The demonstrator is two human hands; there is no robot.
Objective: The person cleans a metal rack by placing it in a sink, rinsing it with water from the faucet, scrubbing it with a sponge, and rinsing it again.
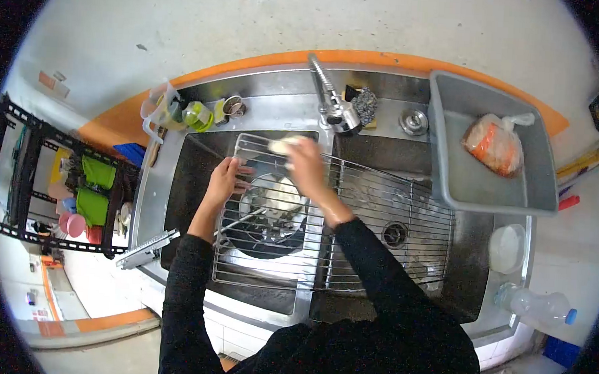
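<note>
Left hand [226,179] curling round the rack [329,263], my right hand [306,168] holding a blurred, pale sponge [283,145] over its far wires, sink [467,280] lying underneath, dishes [284,197] sitting below.

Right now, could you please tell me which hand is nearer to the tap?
Right. The right hand is in front of the tap and left, over the wire rack; the left hand is farther off, at the rack's left edge.

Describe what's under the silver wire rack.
Below the rack: a round black vessel, a whitish object and a round metal drain. The bare right hand hides whatever's beneath it.
</note>
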